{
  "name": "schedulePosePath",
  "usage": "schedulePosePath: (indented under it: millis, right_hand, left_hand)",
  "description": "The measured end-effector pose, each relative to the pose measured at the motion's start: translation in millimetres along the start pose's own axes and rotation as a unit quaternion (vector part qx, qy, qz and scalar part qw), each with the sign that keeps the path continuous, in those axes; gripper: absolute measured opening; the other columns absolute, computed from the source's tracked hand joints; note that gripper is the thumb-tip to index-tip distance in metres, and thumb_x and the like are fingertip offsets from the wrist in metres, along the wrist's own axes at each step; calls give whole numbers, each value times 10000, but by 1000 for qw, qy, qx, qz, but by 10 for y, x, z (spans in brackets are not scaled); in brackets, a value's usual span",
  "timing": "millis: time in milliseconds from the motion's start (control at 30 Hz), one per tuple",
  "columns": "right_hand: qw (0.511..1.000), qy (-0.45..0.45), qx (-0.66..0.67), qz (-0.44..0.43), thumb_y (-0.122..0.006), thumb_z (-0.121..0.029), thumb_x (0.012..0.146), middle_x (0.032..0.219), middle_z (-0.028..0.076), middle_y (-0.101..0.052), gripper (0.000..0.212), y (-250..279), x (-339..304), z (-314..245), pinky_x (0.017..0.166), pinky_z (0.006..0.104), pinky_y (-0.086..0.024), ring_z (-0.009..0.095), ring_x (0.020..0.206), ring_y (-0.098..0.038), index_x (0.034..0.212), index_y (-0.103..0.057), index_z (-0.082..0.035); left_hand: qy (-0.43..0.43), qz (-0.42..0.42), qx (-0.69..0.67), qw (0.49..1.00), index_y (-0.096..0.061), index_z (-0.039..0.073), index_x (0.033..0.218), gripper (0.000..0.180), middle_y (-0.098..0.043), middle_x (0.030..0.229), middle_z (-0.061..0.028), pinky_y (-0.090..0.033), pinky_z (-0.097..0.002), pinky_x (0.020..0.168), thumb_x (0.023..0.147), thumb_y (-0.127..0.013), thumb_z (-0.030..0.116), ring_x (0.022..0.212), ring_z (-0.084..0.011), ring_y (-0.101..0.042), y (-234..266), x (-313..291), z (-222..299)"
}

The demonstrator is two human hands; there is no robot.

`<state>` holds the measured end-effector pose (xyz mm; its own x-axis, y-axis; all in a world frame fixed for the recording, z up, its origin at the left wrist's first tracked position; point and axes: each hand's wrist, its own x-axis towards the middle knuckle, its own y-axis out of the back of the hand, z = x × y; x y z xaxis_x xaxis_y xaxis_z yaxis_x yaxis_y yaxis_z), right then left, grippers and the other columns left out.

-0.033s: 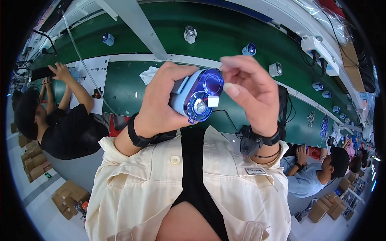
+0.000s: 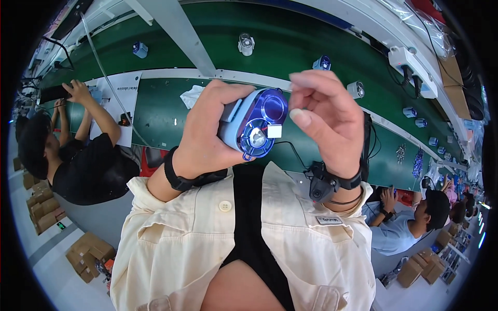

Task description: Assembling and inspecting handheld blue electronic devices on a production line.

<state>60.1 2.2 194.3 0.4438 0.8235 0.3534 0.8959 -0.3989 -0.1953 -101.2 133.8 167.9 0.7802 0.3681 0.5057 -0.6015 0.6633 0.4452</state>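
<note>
My left hand (image 2: 201,129) is wrapped round a light-blue device (image 2: 253,115) with a glossy blue-purple face, and holds it tilted above the bench. On that face are a round ring at the top and a round spoked part lower down. A small white square piece (image 2: 274,131) lies over the spoked part's edge, with a bit of red beside it. To the right, my right hand (image 2: 333,122) hovers close to the device with thumb and fingers apart. I see nothing between its fingers.
Beyond the green bench (image 2: 161,98), several similar blue or white devices stand on a green surface, such as a white one (image 2: 246,45). A white cloth (image 2: 192,96) lies near my left hand. People work to the left (image 2: 88,171) and right (image 2: 399,228).
My right hand has shifted slightly to the right, away from the device. My left hand and the device look the same.
</note>
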Motion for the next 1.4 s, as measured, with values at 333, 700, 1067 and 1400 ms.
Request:
schedulePosePath:
  millis: [333, 700, 1067, 1400]
  right_hand:
    - [956, 116, -244, -110, -735, 49, 699, 872, 111, -615, 254, -312, -45, -219, 632, 264, -443, 174, 726, -568, 947, -677, 38]
    - [932, 199, -270, -141, -746, 50, 672, 929, 134, -619, 255, -389, -57, -281, 634, 301, -455, 186, 757, -582, 922, -699, 40]
    - [967, -44, -68, -241, -770, -63, 740, 1237, 167, -537, 552, -208, 21, -35, 972, 365, -418, 252, 1140, -541, 1226, -522, 25]
    - [950, -95, -287, -74, -765, -99, 772, 1154, 123, -600, 439, -459, -108, -36, 854, 303, -488, 192, 1008, -598, 1129, -534, 10]
  left_hand:
    - [-57, 136, 122, 981, -495, 29, 1163, 734, -587, 1069, -152, -475, -373, 785, 553, -882, 152, 947, -320, -580, 93, -202, 91]
    - [17, 83, 6, 996, -498, 19, 1186, 717, -586, 1073, -145, -479, -340, 800, 570, -860, 86, 949, -267, -593, 194, -255, 120]
    - [162, -57, -446, 878, -439, 24, 1289, 765, -578, 1182, -87, -426, -317, 972, 650, -857, 73, 1099, -164, -555, 146, -226, 61]
    - [296, 96, -397, 864, -445, 4, 1280, 529, -591, 1139, -104, -521, -267, 807, 947, -556, 400, 1023, -145, -604, -94, -312, 33]
